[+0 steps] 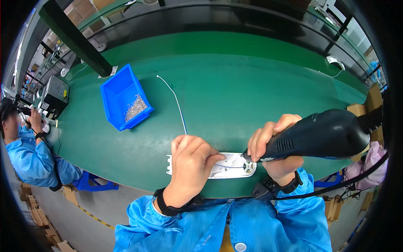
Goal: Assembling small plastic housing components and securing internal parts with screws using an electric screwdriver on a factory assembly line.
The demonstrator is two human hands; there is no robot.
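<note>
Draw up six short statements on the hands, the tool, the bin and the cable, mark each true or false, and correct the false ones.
1. The right hand holds a black handheld tool. True.
2. The left hand partly covers a white plastic part. True.
3. The tool's tip is at the white part's left end. False: it is at the right end.
4. The blue bin holds small metal pieces. True.
5. The bin stands to the right of the white part. False: it stands to the left.
6. The thin cable is coiled up. False: the cable lies stretched out on the green table.
</note>
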